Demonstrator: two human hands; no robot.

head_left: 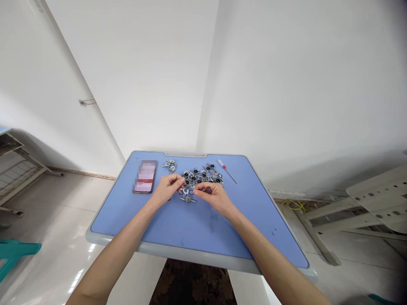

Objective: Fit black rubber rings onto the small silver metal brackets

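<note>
My left hand (168, 188) is closed in a pinch at the near-left edge of a pile of small metal fittings with black round parts (199, 181). Opposite it, my right hand (213, 196) also pinches thumb against fingers; whatever either hand holds is too small to make out. A black ring (191, 192) shows by the right fingertips, and I cannot tell whether they touch it. Just below, between the hands, lies a silver fitting with side arms (188, 199). A few similar silver fittings (171, 164) form a separate group behind my left hand.
The blue tabletop (190, 228) has a raised grey rim. A phone (145, 177) lies at its left, and a thin screwdriver-like tool with a red-and-clear handle (226, 170) at the right. A white wall stands behind; a teal stool (19, 250) is on the floor at left.
</note>
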